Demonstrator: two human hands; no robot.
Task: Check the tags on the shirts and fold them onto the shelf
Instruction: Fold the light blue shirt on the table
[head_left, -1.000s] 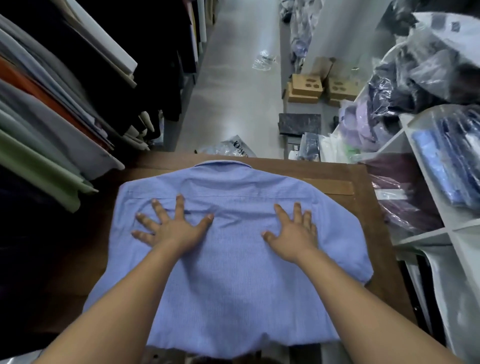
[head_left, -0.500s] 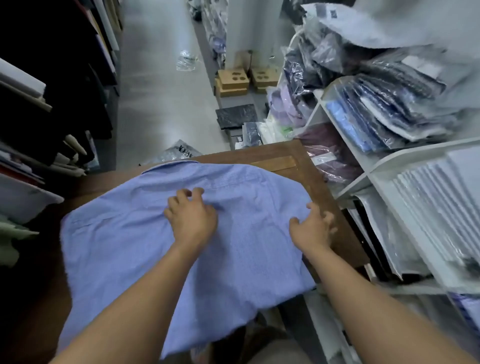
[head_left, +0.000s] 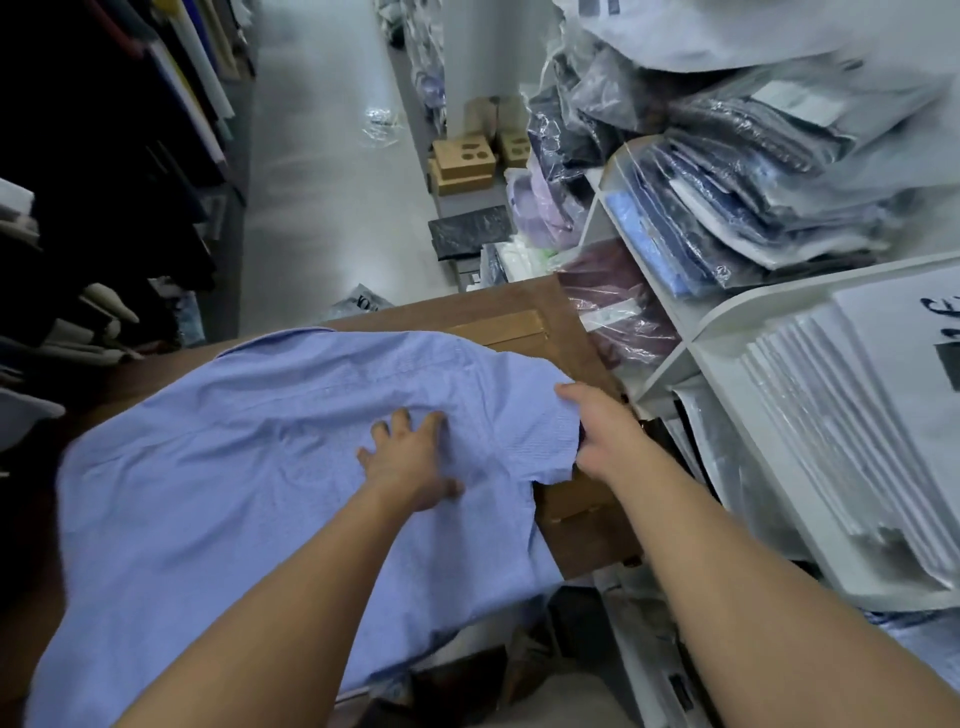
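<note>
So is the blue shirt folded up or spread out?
Spread out. The blue shirt covers the table under the left hand; the right hand grips its edge, not yet folded over.

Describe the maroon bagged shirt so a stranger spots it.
Find the white shelving unit right of the brown wooden table. In the cubby beside the table's far corner lies a maroon shirt in clear plastic; it alone is dark red.
</note>
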